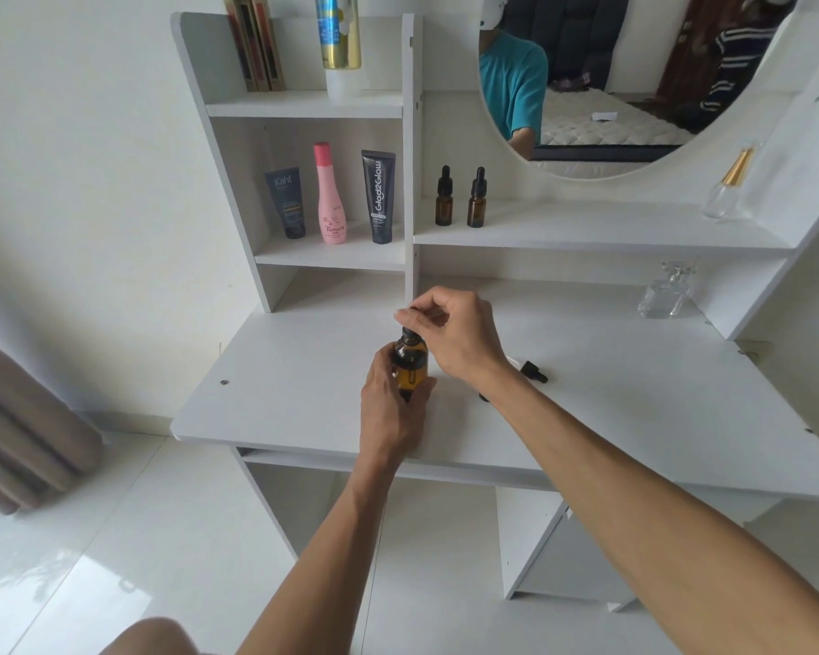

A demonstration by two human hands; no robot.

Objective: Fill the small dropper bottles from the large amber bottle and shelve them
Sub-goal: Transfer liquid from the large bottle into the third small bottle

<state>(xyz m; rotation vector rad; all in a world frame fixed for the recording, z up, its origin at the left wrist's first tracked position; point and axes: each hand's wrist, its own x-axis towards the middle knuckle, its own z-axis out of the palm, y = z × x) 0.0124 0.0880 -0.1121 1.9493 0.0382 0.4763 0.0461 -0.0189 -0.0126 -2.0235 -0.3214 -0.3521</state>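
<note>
Near the centre of the frame, the left hand (391, 404) wraps around the lower body of the large amber bottle (411, 366), which stands upright on the white desk (303, 394). The right hand (455, 335) comes in from the right with its fingers pinched closed on the black dropper cap (410, 332) at the bottle's neck. Just right of the right wrist, a loose black dropper (533, 370) lies on the desk surface. Above centre, two small dropper bottles (459, 198) with black tops stand side by side on the shelf (611, 236) below the round mirror (634, 78). Left of them, in a separate compartment, stand a dark tube (288, 203), a pink bottle (331, 193) and a black tube (379, 196).
</note>
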